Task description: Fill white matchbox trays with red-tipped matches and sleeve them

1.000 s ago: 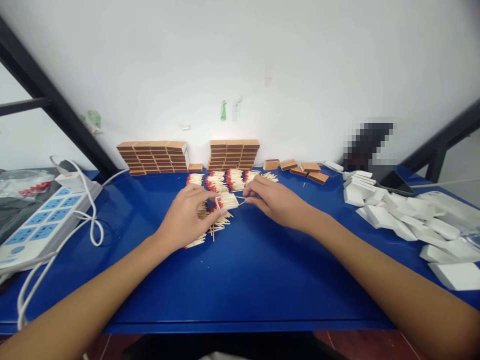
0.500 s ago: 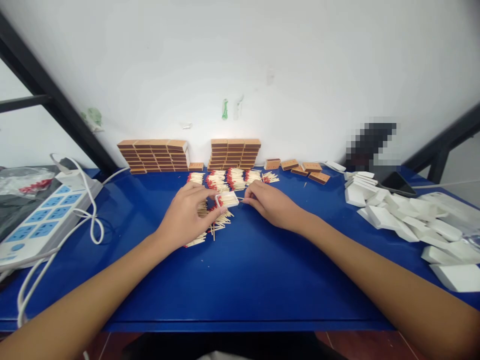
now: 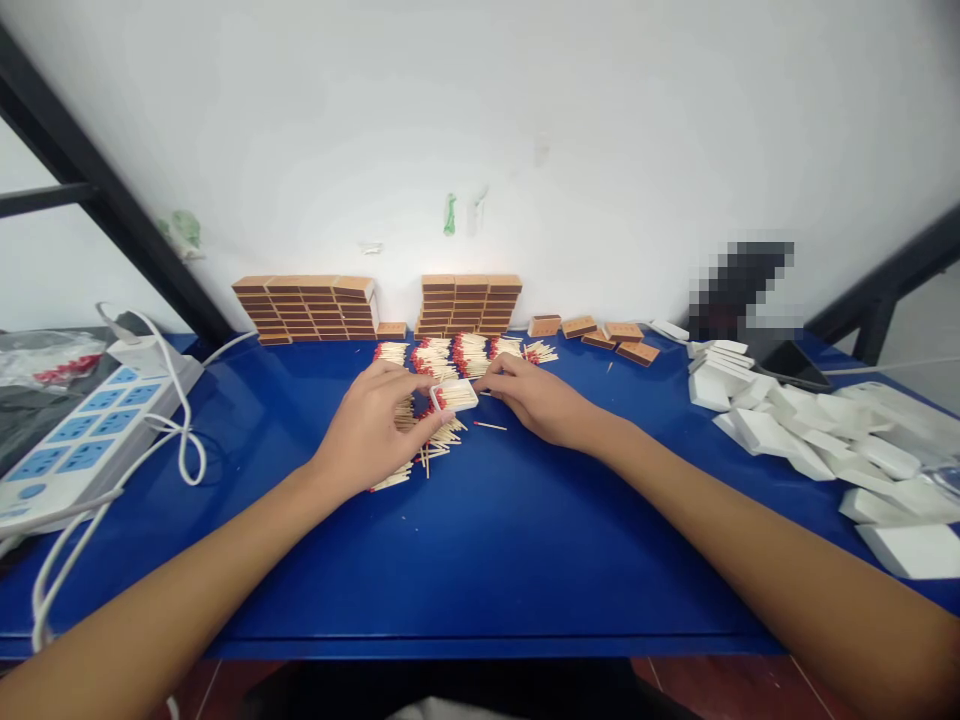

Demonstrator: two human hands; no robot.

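Observation:
My left hand (image 3: pixel 379 420) is closed, thumb and fingers gripping a white matchbox tray (image 3: pixel 459 393) that holds red-headed matches. At the tray's right end is my right hand (image 3: pixel 536 397), its fingers pinched together; whatever they hold, if anything, is hidden. Just below the right fingertips a single match (image 3: pixel 490 426) lies on the blue table (image 3: pixel 465 560). Loose matches (image 3: pixel 442 438) are heaped under and behind the tray, partly covered by my left hand. Farther back, several bunches of matches (image 3: pixel 471 356) lie in a row.
Stacked matchboxes (image 3: pixel 304 308) and a second stack (image 3: pixel 470 305) stand against the wall. Several loose matchboxes (image 3: pixel 600 330) lie to their right. White trays (image 3: pixel 810 425) are piled at the right, near a dark phone (image 3: pixel 791 362). A power strip (image 3: pixel 97 425) with cables is on the left.
My right hand has shifted slightly left, up to the tray's end. The match that was at its fingertips now lies on the table below. My left hand still holds the tray.

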